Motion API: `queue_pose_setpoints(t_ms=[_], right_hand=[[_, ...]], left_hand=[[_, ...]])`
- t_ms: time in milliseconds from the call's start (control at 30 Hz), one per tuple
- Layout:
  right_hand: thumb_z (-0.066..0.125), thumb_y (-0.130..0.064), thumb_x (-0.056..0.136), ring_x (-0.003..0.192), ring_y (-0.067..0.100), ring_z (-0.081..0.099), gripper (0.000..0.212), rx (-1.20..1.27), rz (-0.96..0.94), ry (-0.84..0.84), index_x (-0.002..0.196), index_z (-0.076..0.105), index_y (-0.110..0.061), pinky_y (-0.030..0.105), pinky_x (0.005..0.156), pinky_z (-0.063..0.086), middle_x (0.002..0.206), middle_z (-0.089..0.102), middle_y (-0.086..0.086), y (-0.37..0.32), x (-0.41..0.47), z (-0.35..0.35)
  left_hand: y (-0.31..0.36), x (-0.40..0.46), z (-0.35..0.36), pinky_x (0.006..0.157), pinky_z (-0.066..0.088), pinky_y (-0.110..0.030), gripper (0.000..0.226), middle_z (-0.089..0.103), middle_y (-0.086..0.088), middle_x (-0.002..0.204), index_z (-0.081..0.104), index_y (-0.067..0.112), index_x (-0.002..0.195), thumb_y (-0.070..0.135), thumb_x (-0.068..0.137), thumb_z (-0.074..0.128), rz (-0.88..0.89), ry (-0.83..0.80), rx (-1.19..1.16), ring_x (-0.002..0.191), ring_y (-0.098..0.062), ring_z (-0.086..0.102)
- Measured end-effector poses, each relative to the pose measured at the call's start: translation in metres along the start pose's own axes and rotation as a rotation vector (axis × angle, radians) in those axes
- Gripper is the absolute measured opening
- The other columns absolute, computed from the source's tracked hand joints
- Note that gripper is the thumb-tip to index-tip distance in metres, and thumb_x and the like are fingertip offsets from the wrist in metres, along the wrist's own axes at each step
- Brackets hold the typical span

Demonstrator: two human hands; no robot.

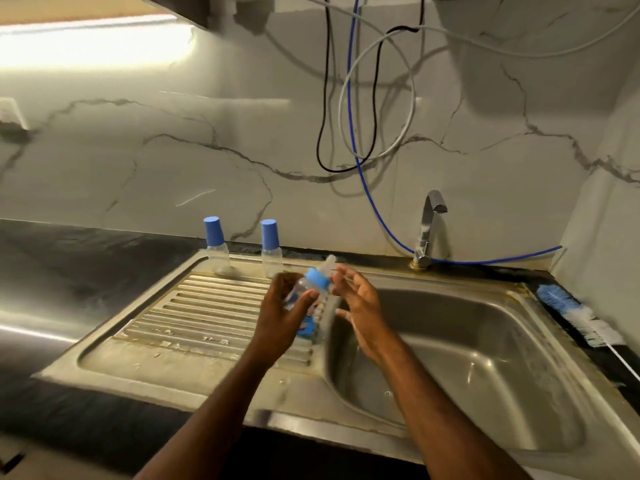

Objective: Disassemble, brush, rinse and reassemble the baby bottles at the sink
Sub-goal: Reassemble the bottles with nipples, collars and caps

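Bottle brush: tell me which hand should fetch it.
Right. The right hand is open and nearer the brush on the counter right of the sink; the left hand holds the bottle.

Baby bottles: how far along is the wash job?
Looks done: two capped bottles stand upright at the back of the drainboard, though whether they are washed is unclear. In hand: the left hand grips a third bottle, collar and nipple on, cap off; the right hand is open beside it. The brush lies unused right of the sink.
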State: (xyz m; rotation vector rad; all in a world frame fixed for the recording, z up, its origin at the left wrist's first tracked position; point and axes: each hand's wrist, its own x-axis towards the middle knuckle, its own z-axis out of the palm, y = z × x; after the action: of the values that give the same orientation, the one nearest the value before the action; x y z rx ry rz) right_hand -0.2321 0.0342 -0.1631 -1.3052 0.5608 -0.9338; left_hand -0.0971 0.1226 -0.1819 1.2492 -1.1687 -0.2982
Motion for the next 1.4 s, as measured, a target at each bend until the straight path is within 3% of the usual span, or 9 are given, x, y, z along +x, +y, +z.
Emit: queue_pose_setpoints(t_ms=[100, 167, 333, 433, 567, 800, 1033, 1300, 1400], right_hand=[[0.073, -0.034, 0.088, 0.109, 0.017, 0.063, 0.042, -0.321, -0.086, 0.065, 0.127, 0.057, -0.029, 0.028, 0.086, 0.050, 0.130, 0.063, 0.005, 0.015, 0.011, 0.004], [0.077, -0.023, 0.086, 0.109, 0.016, 0.057, 0.053, -0.649, -0.084, -0.071, 0.133, 0.054, -0.032, 0.027, 0.089, 0.047, 0.129, 0.058, -0.001, 0.029, 0.014, 0.007], [0.073, -0.038, 0.081, 0.124, 0.015, 0.053, 0.052, -1.030, -0.123, -0.157, 0.128, 0.052, -0.050, 0.041, 0.106, 0.045, 0.134, 0.058, -0.013, 0.065, 0.012, 0.026], [0.072, -0.024, 0.087, 0.106, 0.015, 0.061, 0.035, -0.930, -0.158, -0.011, 0.114, 0.057, -0.041, 0.036, 0.089, 0.053, 0.122, 0.063, -0.006, 0.066, 0.016, 0.036], [0.065, -0.022, 0.096, 0.086, 0.017, 0.067, 0.026, -0.291, -0.102, 0.231, 0.120, 0.056, -0.023, 0.019, 0.062, 0.051, 0.109, 0.068, 0.006, 0.035, 0.013, 0.049], [0.073, -0.022, 0.090, 0.087, 0.011, 0.070, 0.025, -0.287, -0.150, 0.014, 0.113, 0.062, -0.024, 0.024, 0.072, 0.056, 0.101, 0.073, 0.003, 0.025, 0.007, 0.049], [0.079, -0.018, 0.084, 0.096, 0.018, 0.071, 0.034, -0.255, -0.133, 0.023, 0.116, 0.067, -0.015, 0.031, 0.084, 0.061, 0.103, 0.072, 0.004, 0.029, 0.012, 0.039], [0.083, -0.019, 0.080, 0.102, 0.020, 0.068, 0.042, -0.257, -0.199, 0.065, 0.113, 0.061, -0.033, 0.041, 0.083, 0.062, 0.117, 0.066, 0.002, 0.029, 0.026, 0.039], [0.082, -0.020, 0.082, 0.099, 0.017, 0.069, 0.045, -0.333, -0.221, 0.060, 0.116, 0.060, -0.039, 0.043, 0.080, 0.063, 0.123, 0.062, -0.001, 0.022, 0.040, 0.033]], left_hand=[[-0.004, -0.009, -0.040, 0.073, 0.060, -0.031, 0.049, 0.068, -0.004, 0.109, 0.059, 0.020, 0.122, 0.040, 0.081, 0.078, -0.084, 0.092, 0.038, 0.095, -0.020, 0.071], [-0.015, -0.017, -0.061, 0.075, 0.060, -0.037, 0.054, 0.070, 0.001, 0.106, 0.062, 0.028, 0.122, 0.050, 0.077, 0.083, -0.109, 0.121, 0.119, 0.093, -0.019, 0.070], [-0.020, -0.031, -0.076, 0.088, 0.050, -0.024, 0.050, 0.069, 0.013, 0.111, 0.066, 0.028, 0.122, 0.034, 0.076, 0.086, -0.084, 0.122, 0.279, 0.103, 0.001, 0.061], [-0.013, -0.032, -0.075, 0.086, 0.043, -0.012, 0.048, 0.069, 0.016, 0.110, 0.067, 0.028, 0.119, 0.028, 0.076, 0.087, -0.068, 0.116, 0.295, 0.104, 0.006, 0.059], [-0.012, -0.027, -0.080, 0.085, 0.044, -0.015, 0.048, 0.070, 0.013, 0.110, 0.069, 0.024, 0.118, 0.025, 0.074, 0.089, -0.079, 0.145, 0.305, 0.105, 0.001, 0.060], [-0.011, -0.023, -0.064, 0.079, 0.038, -0.003, 0.052, 0.067, 0.011, 0.111, 0.067, 0.024, 0.121, 0.022, 0.074, 0.089, -0.084, 0.115, 0.331, 0.100, 0.010, 0.056], [-0.012, -0.024, -0.049, 0.075, 0.039, 0.001, 0.050, 0.063, 0.011, 0.108, 0.066, 0.019, 0.122, 0.026, 0.077, 0.086, -0.103, 0.089, 0.326, 0.098, 0.010, 0.055], [-0.019, 0.000, -0.030, 0.086, 0.053, -0.027, 0.045, 0.065, 0.027, 0.104, 0.062, 0.031, 0.118, 0.028, 0.079, 0.085, -0.107, 0.091, 0.179, 0.101, 0.011, 0.057], [-0.025, 0.016, -0.027, 0.085, 0.051, -0.018, 0.048, 0.062, 0.029, 0.112, 0.058, 0.038, 0.120, 0.030, 0.080, 0.084, -0.122, 0.000, 0.157, 0.108, 0.012, 0.056]])
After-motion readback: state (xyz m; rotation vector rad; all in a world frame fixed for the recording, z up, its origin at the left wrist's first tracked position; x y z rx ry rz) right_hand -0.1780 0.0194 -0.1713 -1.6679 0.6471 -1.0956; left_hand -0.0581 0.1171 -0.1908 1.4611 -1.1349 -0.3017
